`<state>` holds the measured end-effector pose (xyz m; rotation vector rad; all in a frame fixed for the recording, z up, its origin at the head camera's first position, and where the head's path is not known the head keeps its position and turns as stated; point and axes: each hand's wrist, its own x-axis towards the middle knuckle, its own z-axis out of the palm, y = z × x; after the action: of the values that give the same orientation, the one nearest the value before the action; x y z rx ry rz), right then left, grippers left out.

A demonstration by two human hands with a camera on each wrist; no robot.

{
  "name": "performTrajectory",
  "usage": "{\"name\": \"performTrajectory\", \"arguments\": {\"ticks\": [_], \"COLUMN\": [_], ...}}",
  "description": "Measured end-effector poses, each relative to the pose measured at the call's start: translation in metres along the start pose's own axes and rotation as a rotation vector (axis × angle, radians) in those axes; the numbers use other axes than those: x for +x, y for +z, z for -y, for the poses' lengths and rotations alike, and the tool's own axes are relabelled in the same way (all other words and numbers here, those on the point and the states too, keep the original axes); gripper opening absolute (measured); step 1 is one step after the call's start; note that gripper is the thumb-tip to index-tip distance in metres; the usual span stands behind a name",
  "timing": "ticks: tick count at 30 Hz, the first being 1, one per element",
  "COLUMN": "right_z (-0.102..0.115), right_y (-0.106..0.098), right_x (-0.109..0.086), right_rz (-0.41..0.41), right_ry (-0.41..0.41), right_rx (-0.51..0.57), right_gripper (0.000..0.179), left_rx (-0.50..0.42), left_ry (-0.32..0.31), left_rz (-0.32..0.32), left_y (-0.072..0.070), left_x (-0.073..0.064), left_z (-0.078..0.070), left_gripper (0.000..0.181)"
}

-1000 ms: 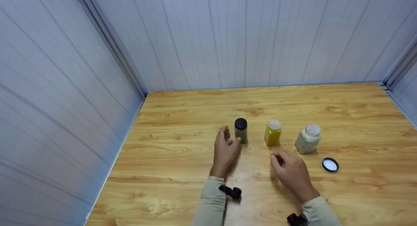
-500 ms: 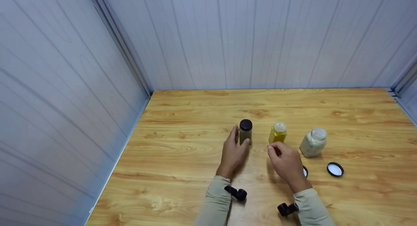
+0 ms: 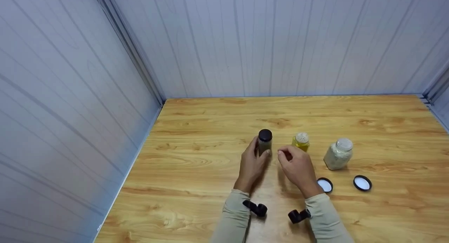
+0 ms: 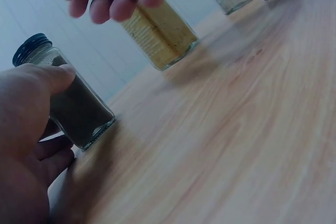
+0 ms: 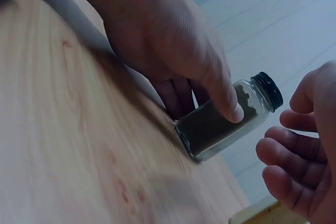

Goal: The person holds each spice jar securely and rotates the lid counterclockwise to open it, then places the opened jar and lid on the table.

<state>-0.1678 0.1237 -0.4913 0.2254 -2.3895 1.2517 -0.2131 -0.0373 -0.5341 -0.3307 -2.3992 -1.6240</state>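
Observation:
A glass spice jar (image 3: pixel 265 146) of dark powder, capped with a black lid (image 3: pixel 265 135), stands upright on the table. My left hand (image 3: pixel 252 166) grips its body, with the thumb across the near side in the left wrist view and the fingers behind. To the right of this jar hovers my right hand (image 3: pixel 297 166), fingers loosely bent and holding nothing. In the right wrist view its fingertips are close to the black lid but apart from it. Partly hidden behind the right hand is a yellow spice jar (image 3: pixel 301 142) with a perforated shaker top.
Farther right stands a jar of pale flecked contents (image 3: pixel 338 155). Two black lids lie with white insides up, a nearer lid (image 3: pixel 325 184) beside the right wrist and another lid (image 3: pixel 362 183) farther right. Pale panel walls (image 3: pixel 210 43) bound the wooden table (image 3: pixel 196 130).
My left hand has closed round the dark spice jar. My right hand has moved left toward it, uncovering a black lid on the table. The view has shifted slightly.

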Motion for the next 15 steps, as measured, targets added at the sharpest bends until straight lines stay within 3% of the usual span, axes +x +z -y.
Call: {"name": "performTrajectory", "arguments": {"ticks": [6,15], "right_z": [0.0,-0.003], "right_y": [0.006,0.015], "right_x": [0.007,0.011], "right_rz": [0.006,0.079], "right_ry": [0.017,0.034], "right_rx": [0.03,0.116], "right_gripper": [0.015,0.048], "left_rx": [0.042,0.076], "left_ry": [0.03,0.015], "left_rz": [-0.026,-0.016], "left_y": [0.002,-0.001], "left_x": [0.003,0.003], "left_z": [-0.002,-0.002], "left_gripper": [0.055,0.054]}}
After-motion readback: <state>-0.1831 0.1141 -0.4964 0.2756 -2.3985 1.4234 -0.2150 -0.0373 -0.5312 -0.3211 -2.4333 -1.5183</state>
